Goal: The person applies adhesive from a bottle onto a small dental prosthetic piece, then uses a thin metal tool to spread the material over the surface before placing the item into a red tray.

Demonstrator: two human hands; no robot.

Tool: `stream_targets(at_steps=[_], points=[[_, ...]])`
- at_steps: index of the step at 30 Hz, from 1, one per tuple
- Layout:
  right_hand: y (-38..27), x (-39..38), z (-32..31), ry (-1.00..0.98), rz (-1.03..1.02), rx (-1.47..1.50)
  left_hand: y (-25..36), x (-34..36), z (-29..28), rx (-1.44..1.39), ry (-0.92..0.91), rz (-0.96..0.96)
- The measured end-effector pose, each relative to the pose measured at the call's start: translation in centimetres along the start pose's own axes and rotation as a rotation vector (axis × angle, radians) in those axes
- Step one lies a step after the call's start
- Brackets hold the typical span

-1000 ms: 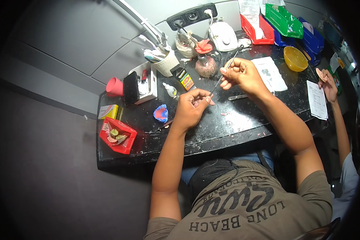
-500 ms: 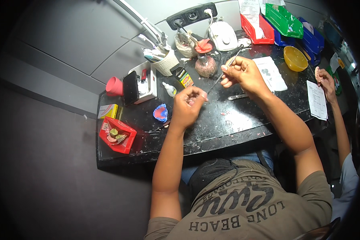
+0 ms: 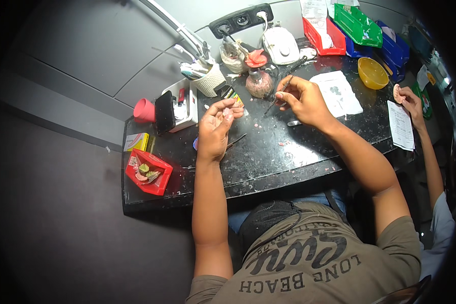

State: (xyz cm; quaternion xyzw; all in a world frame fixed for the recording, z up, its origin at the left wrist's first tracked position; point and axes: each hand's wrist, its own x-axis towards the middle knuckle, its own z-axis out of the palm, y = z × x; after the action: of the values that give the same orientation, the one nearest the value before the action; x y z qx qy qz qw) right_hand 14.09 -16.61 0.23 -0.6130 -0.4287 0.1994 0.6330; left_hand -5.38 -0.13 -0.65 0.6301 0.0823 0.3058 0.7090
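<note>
My left hand (image 3: 215, 130) is raised over the table, palm partly up. Its thumb and fingers close on a small pale pink piece (image 3: 227, 112), too small to identify. My right hand (image 3: 305, 103) grips a thin dark hand tool (image 3: 271, 107) like a pen, its narrow end pointing down toward the tabletop. The two hands are apart. Beside my left wrist lies another slim dark tool (image 3: 236, 141). A blue dental mould (image 3: 195, 144) is mostly hidden behind that wrist. Near my right hand a metal tool (image 3: 293, 123) rests on the table.
A red bin (image 3: 148, 172) with dental pieces stands on the left. Behind are a white box (image 3: 190, 117), a tool basket (image 3: 210, 83) and a pink-filled bottle (image 3: 260, 85). White paper (image 3: 338, 93) and a yellow bowl (image 3: 373, 73) lie right. A co-worker's hand (image 3: 414, 106) holds a pink dental model (image 3: 398, 94).
My left hand has moved left and turned palm up, away from the tool, now covering most of the blue mould. My right hand has shifted slightly left and down with the tool.
</note>
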Motion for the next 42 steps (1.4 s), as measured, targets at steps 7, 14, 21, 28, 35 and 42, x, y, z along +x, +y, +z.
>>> stream_targets(at_steps=[7, 14, 21, 28, 35, 42], points=[[0.0, -0.2, 0.0, -0.042, 0.026, -0.06, 0.5, 0.0, 0.8, -0.029, 0.011, -0.008], [0.2, -0.1, 0.0, -0.064, 0.026, -0.155, 0.9, 0.1, 0.6, -0.045, 0.043, -0.096], [0.5, -0.1, 0.3, -0.01, -0.027, -0.104, 0.7, 0.0, 1.0, -0.029, 0.048, -0.089], [0.3, -0.2, 0.2, -0.013, -0.026, -0.149, 0.4, 0.1, 0.7, 0.004, 0.069, -0.08], [-0.1, -0.3, 0.0, -0.057, 0.016, -0.17, 0.2, 0.0, 0.1, 0.05, 0.064, -0.067], [0.2, -0.3, 0.1, 0.002, -0.041, -0.167, 0.4, -0.1, 0.7, 0.006, 0.053, -0.041]])
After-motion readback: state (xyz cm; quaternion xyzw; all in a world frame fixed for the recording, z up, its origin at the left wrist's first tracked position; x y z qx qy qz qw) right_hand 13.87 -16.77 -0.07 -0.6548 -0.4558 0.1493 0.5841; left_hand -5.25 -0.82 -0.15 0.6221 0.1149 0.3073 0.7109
